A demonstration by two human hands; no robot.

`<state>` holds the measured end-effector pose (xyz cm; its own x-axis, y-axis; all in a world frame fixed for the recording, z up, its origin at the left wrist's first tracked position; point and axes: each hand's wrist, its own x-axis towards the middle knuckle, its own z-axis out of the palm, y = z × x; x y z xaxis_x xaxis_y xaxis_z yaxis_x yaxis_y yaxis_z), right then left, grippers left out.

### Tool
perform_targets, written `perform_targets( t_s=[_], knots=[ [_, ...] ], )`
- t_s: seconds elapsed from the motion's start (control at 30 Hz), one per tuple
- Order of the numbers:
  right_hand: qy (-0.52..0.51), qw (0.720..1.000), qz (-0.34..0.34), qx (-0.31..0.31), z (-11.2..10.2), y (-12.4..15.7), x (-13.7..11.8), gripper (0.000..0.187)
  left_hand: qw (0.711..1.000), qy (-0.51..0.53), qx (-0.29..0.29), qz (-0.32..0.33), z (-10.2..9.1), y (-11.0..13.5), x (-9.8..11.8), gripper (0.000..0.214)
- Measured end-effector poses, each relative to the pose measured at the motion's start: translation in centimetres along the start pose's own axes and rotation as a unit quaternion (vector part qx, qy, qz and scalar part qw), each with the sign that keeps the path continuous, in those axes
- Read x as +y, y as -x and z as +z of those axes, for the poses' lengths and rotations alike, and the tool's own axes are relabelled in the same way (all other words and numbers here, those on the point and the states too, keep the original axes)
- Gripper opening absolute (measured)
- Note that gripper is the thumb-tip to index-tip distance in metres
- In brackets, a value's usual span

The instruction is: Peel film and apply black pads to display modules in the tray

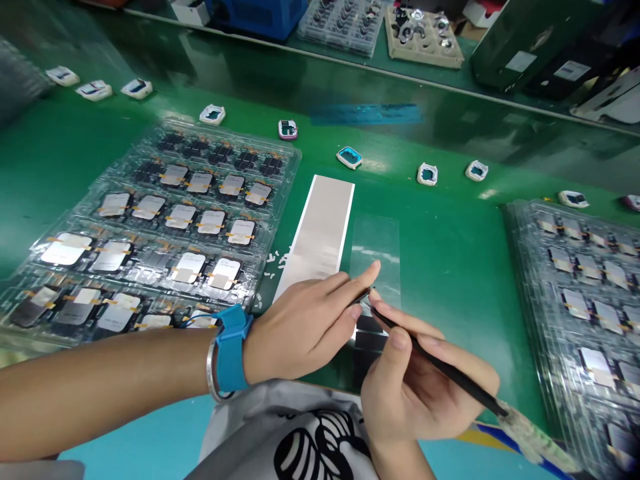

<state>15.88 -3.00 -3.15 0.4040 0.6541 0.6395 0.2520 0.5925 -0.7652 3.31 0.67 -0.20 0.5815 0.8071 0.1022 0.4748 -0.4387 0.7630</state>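
Note:
My left hand (305, 323), with a blue strap (233, 350) and a bracelet at the wrist, pinches a small dark piece (361, 296) between thumb and fingers; its exact kind is hidden. Closed round black tweezers (450, 373), my right hand (425, 387) brings their tip against that piece. The rear end of the tweezers is wrapped in pale tape. Under the hands lies a clear film sheet (375, 247) with dark rectangular stickers (369, 341) at its near end. Left of it, a long beige strip with white edges (323, 227) runs partly beneath my left hand.
A clear tray of small screens (180, 217) lies at left; stacked similar trays (575, 307) stand at right. Several watch cases (349, 157) line the back of the green bench. White scraps (273, 259) lie by the strip. A shelf behind carries boxes and part trays (343, 23).

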Motion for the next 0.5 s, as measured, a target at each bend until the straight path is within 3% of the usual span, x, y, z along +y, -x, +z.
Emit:
perform_targets(
  t_s=[0.5],
  knots=[
    [-0.002, 0.999, 0.030, -0.010, -0.14, 0.30, -0.31, 0.030, 1.000, -0.021, 0.005, 0.016, -0.03, 0.09, -0.18, 0.053]
  ],
)
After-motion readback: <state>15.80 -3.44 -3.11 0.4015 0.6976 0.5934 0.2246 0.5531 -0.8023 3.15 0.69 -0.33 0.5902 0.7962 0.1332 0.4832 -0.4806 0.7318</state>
